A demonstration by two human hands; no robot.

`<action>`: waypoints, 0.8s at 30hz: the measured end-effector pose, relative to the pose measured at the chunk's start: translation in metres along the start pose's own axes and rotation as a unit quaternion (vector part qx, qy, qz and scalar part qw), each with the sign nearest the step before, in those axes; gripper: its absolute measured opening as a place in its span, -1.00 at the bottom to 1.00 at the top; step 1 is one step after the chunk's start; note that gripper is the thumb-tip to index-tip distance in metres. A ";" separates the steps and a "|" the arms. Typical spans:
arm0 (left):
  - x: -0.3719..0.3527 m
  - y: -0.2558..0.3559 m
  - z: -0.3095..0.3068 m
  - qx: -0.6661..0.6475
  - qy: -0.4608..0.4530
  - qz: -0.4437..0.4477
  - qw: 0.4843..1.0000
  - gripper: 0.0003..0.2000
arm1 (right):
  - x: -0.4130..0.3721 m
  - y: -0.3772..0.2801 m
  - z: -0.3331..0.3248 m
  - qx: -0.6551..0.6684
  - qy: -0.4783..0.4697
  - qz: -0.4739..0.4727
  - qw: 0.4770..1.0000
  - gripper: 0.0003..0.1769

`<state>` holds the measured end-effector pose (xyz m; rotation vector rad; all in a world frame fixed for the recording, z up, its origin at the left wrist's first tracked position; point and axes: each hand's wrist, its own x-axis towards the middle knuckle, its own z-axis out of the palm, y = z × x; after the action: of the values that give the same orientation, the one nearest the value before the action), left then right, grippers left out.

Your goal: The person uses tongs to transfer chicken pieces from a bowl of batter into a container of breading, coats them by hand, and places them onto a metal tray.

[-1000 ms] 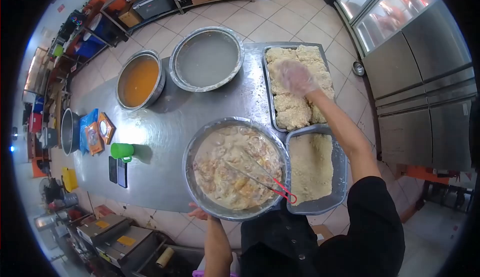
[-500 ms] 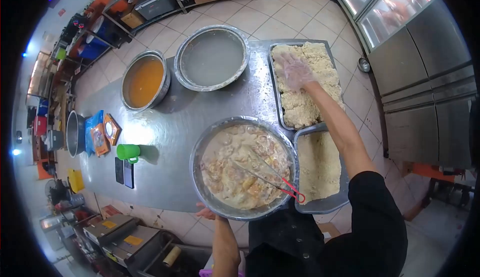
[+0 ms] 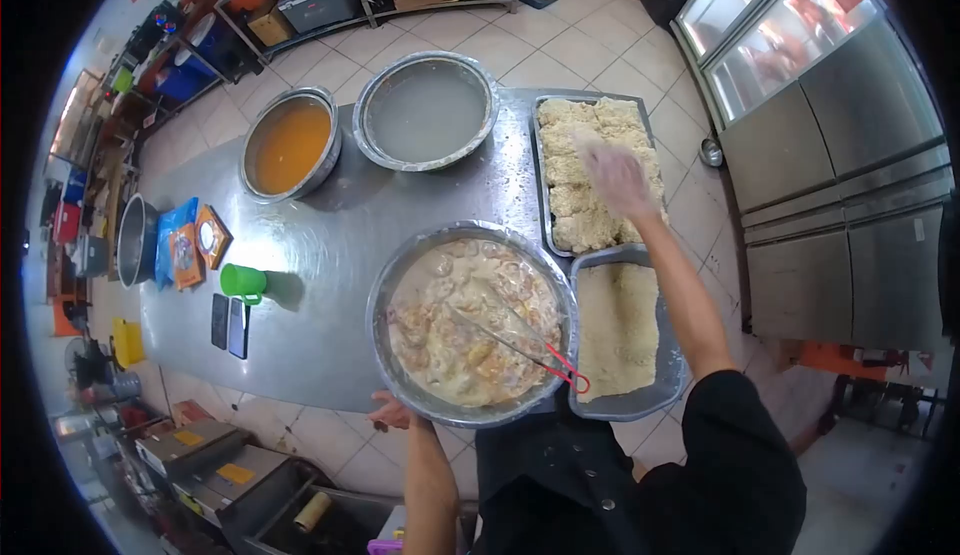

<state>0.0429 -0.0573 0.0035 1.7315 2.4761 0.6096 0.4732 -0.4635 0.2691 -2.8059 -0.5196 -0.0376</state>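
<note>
My right hand (image 3: 617,177), in a clear plastic glove, is over the tray of crumb-coated pieces (image 3: 575,225) at the far right of the table. Its fingers look stretched out and hold nothing, though they are slightly blurred. My left hand (image 3: 390,412) is bare, low by the table's front edge beside the big metal basin (image 3: 372,320). Its fingers are apart, partly hidden by the basin. In that basin lie pieces in a pale wet batter (image 3: 450,355), with red-handled tongs (image 3: 558,363) resting across them. A grey tub (image 3: 672,355) of breadcrumbs (image 3: 617,335) stands to its right.
At the back stand a basin of cloudy liquid (image 3: 425,120) and a bowl of orange liquid (image 3: 290,150). A green mug (image 3: 242,281), two phones (image 3: 229,325), packets (image 3: 185,255) and a metal bowl (image 3: 137,242) are on the left. Steel fridges (image 3: 790,185) line the right side.
My right hand has moved from the far left part of the crumbed tray toward its middle right, and its fingers look closer together. The whole view has shifted slightly.
</note>
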 end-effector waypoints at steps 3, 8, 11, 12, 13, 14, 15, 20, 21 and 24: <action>-0.009 0.035 -0.057 0.004 -0.138 -0.050 0.989 -0.36 | -0.092 -0.026 -0.031 0.034 0.035 0.090 0.995 -0.53; -0.014 0.044 -0.066 -0.048 -0.124 -0.054 0.990 -0.32 | -0.223 -0.007 -0.014 0.121 0.024 0.184 0.975 -0.78; -0.007 0.028 -0.038 -0.062 -0.112 -0.058 0.990 -0.29 | -0.256 0.002 0.001 0.160 0.155 -0.039 0.974 -0.76; -0.008 0.033 -0.046 -0.070 -0.129 -0.066 0.987 -0.29 | -0.257 -0.016 -0.011 0.150 0.134 -0.013 0.980 -0.72; -0.009 0.031 -0.045 -0.057 -0.115 -0.077 0.989 -0.29 | -0.259 -0.039 -0.021 0.142 0.110 0.013 0.984 -0.66; -0.010 0.031 -0.035 -0.045 -0.085 -0.071 0.993 -0.29 | -0.260 -0.067 -0.026 0.153 0.094 0.005 0.984 -0.66; -0.011 0.034 -0.025 -0.037 -0.057 -0.064 0.996 -0.30 | -0.258 -0.098 -0.031 0.141 0.061 -0.018 0.988 -0.62; -0.017 0.058 -0.107 -0.085 -0.195 -0.099 0.972 -0.29 | -0.273 -0.183 -0.004 0.111 -0.130 0.029 0.985 -0.47; -0.016 0.053 -0.097 -0.084 -0.176 -0.078 0.978 -0.28 | -0.273 -0.175 0.008 0.113 -0.129 0.018 0.985 -0.47; -0.017 0.047 -0.077 -0.086 -0.122 -0.050 0.988 -0.26 | -0.259 -0.164 0.009 0.058 -0.115 -0.059 0.990 -0.57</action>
<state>0.0704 -0.0814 0.0880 1.5110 2.2544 0.5477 0.1730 -0.4041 0.2852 -2.6777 -0.7151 0.2864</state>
